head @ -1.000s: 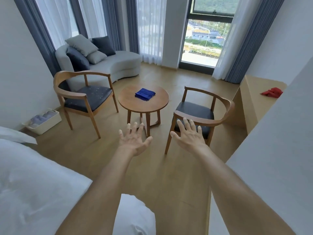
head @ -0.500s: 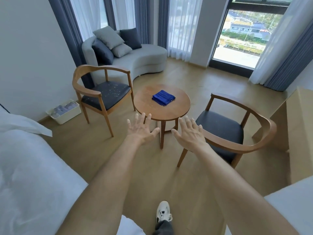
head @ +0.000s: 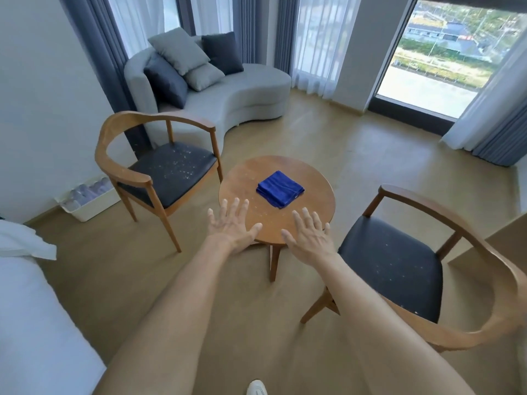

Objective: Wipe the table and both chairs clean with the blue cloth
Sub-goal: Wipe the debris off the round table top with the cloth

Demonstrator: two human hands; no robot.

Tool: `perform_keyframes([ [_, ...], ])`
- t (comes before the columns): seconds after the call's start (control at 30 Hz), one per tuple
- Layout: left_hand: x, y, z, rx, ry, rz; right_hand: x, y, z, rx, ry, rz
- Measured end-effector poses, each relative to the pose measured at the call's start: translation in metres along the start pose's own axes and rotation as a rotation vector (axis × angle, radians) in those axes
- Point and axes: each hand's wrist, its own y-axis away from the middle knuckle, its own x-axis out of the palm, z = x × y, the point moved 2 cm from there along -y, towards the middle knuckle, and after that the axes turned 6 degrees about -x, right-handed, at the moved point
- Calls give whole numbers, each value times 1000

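Both arms extend forward over the near edge of the round wooden table (head: 310, 178). Left hand (head: 231, 225): palm down, fingers straight and spread, holding nothing; whether it touches the tabletop cannot be told. Right hand (head: 308, 234): same posture, fingers spread, nothing held, contact with the table likewise unclear. Blue cloth (head: 280, 189): folded into a square, lying flat near the centre of the tabletop, beyond both sets of fingertips and apart from them, a little closer to the right hand. Pale specks visible on the tabletop between the hands and the cloth. Left chair (head: 159, 166): wooden frame with curved back, dark seat pad carrying many pale specks, standing just beside the table on its left. Right chair (head: 399, 266): same build, dark seat with fewer, fainter specks, standing just beside the table on its right. Grey sofa (head: 233, 95) with light and dark cushions stands behind the left chair, near the curtains. White bin (head: 91, 206) sits on the floor by the wall. White bedding (head: 31, 309) fills the lower left. Toe of a white shoe (head: 256, 389) shows at the bottom edge.
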Motion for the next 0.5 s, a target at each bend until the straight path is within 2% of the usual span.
perform_keyframes([
  [0.5,-33,-263,-56,96,-119,66,-17,-258,-70,116,-118,22],
])
